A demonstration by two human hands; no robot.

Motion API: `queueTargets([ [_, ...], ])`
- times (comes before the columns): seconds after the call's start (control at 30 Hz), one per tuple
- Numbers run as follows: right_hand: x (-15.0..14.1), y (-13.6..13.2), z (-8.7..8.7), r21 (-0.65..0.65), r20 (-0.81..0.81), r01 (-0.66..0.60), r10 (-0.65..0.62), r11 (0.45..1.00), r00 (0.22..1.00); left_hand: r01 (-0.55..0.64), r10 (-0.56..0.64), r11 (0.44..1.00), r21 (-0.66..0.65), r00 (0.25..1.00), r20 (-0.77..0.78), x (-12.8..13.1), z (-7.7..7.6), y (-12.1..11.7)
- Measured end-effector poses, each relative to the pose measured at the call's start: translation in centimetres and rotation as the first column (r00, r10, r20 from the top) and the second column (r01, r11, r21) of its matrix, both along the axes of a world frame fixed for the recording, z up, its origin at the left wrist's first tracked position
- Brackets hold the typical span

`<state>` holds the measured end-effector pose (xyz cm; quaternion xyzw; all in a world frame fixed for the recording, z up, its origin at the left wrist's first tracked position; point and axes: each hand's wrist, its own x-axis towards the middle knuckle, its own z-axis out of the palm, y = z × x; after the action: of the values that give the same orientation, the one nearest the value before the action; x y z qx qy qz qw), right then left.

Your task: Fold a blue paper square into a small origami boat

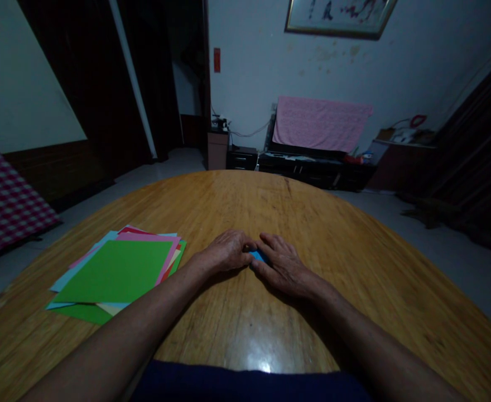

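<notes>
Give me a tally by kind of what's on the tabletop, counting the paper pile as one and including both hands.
Stack of coloured paper: 1
Blue paper piece, partly covered: 1
Left hand and right hand: 2
Total: 4

Bright blue in the small paper piece [257, 255] between the fingers [274, 242]; left of them, green on the four-cornered paper sheet [115, 272], with pink, light blue, red and cream in the paper sheets [171, 260] beneath. Yellow-brown with darker streaks in the round wooden table [245, 206] under the fingers; beyond them, pink in the draped rectangular cloth [321, 124]; far left, magenta-and-white checks on the checked cloth [6, 204].
</notes>
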<state>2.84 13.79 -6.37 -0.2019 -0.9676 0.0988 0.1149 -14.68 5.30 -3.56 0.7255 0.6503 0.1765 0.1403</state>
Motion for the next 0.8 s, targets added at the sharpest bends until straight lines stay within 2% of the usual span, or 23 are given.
queueTargets([
  [0.17, -0.2, 0.5, -0.4, -0.013, 0.009, -0.017, 0.017, 1.000, 1.000, 0.011, -0.008, 0.999, -0.045, 0.998, 0.057, -0.2, 0.4, -0.2],
  [0.27, -0.2, 0.7, -0.6, -0.041, 0.014, -0.019, 0.020, 0.999, 1.000, 0.057, -0.049, 0.995, -0.083, 0.993, 0.105, -0.5, 0.6, -0.2],
  [0.37, 0.1, 0.7, -0.6, -0.058, -0.049, -0.021, 0.018, 0.998, 0.999, 0.102, -0.091, 0.992, -0.079, 0.987, 0.134, -0.8, 0.6, -0.3],
  [0.53, 0.3, 0.9, 0.3, -0.152, -0.200, -0.101, 0.069, 0.983, 0.977, 0.100, -0.091, 0.992, -0.076, 0.989, 0.114, -1.3, 0.2, -0.2],
  [0.8, 0.4, 0.4, 2.0, -0.164, -0.166, -0.157, 0.129, 0.974, 0.978, 0.060, -0.046, 0.990, -0.131, 0.993, 0.106, -1.3, 0.6, -0.4],
])
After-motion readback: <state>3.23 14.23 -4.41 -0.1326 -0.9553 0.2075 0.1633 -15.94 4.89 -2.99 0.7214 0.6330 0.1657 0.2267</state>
